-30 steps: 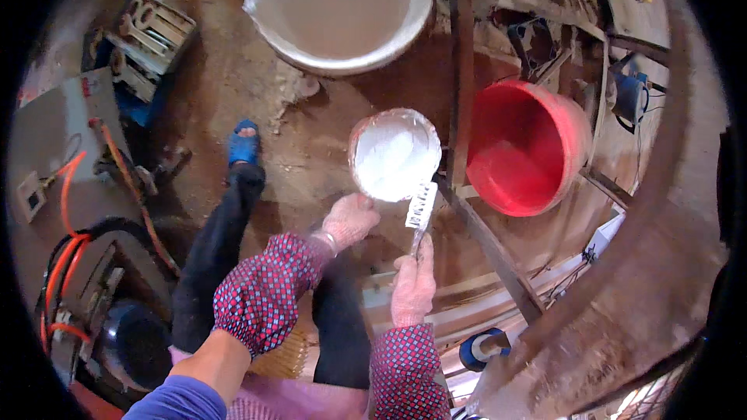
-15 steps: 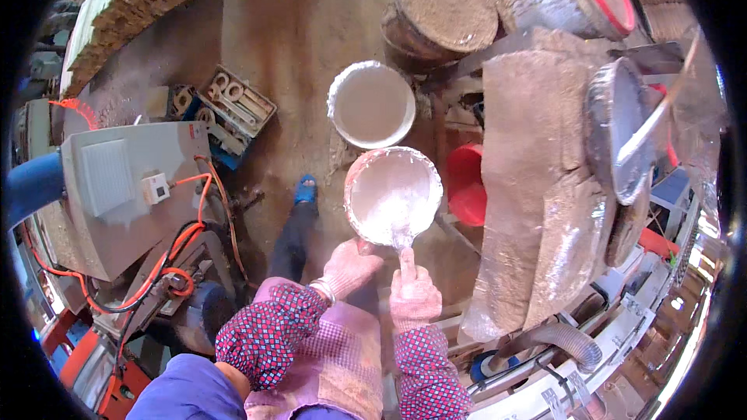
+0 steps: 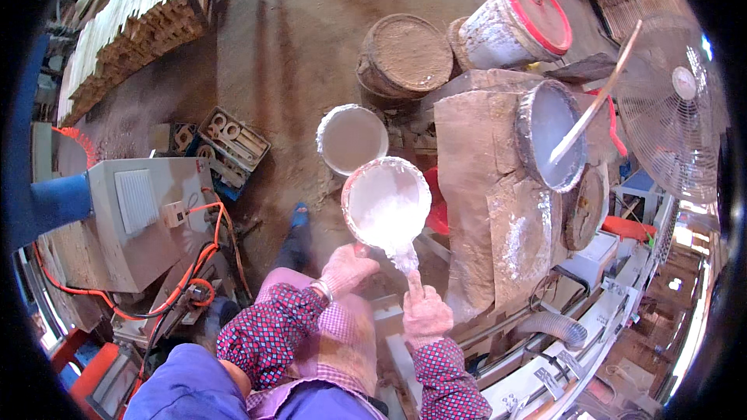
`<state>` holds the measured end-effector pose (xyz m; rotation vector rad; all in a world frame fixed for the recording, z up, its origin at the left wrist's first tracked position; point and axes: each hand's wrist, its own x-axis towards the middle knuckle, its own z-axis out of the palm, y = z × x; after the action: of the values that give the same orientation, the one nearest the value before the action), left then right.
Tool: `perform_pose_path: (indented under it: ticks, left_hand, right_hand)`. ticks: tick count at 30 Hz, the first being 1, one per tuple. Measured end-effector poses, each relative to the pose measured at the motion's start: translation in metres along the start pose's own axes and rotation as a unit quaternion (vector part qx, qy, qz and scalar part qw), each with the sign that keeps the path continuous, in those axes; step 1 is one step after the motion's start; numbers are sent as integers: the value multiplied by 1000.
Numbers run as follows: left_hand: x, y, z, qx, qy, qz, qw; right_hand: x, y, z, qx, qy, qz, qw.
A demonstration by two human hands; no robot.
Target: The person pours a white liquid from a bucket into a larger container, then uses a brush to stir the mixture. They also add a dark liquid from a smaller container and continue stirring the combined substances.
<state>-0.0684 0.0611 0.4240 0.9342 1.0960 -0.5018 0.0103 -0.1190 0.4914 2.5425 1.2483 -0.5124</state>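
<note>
My left hand (image 3: 348,268), in a pale glove, is closed on the near red edge of a round bucket (image 3: 350,208). White paste coats the bucket's rim and inside, and the bucket is tilted. My right hand (image 3: 426,315), also gloved, is closed around the handle of a brush-like tool (image 3: 402,255) thick with white paste. That tool lies at the bucket's near right rim; the paste hides its exact kind. Just beyond stands a second white-rimmed bucket (image 3: 352,140) with greyish contents.
At right, a brown-covered stand (image 3: 475,187) bears a tub (image 3: 537,148) with a wooden stick (image 3: 595,120). A dusty drum (image 3: 405,54), a red-rimmed bucket (image 3: 498,35) and a fan (image 3: 677,109) stand beyond. A grey machine cabinet (image 3: 148,218) with orange cables is at left, near a toolbox (image 3: 233,144).
My view has turned to the right, bringing the fan into sight. The pasty tool has moved from inside the bucket toward its near rim, in my right hand. My left hand keeps its hold.
</note>
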Motion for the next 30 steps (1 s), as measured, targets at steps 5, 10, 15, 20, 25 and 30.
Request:
perform_pose_path:
  ticks: [5,10,15,20,25,30]
  left_hand:
    - [-7,13,-1,22,-38,47,998]
    - [-28,21,-5,16,-50,26,998]
    - [-13,3,-18,22,-80,118,989]
    - [-39,39,-28,0,-38,100,994]
    - [-54,31,-63,236,-28,305,922]
    - [-109,60,-62,217,-14,241,946]
  right_hand:
    - [-15,5,-20,-31,-55,36,997]
    - [-34,3,-28,-37,-81,46,995]
    - [-87,14,-42,6,-180,138,974]
    - [-104,15,-64,144,-63,312,937]
    - [-72,30,-53,427,215,299,826]
    - [-33,62,-102,676,245,344,604]
